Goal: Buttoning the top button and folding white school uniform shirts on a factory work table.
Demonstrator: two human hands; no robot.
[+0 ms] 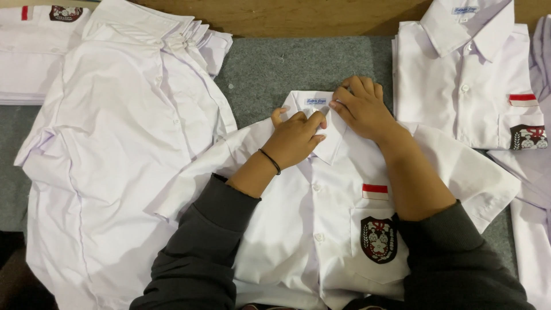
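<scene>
White shirt (321, 218) collar pinched, seemingly, by both hands.

White short-sleeved shirt (298, 218), flat, face up, buttoned, collar seemingly pinched, crest pocket

A grey felt-like table covering (275, 69) spreads beyond the hands, flat and evenly lit. Farther up runs a brown wooden surface (298, 17). Lower left of the hands, a dark floor patch (10, 270).
</scene>
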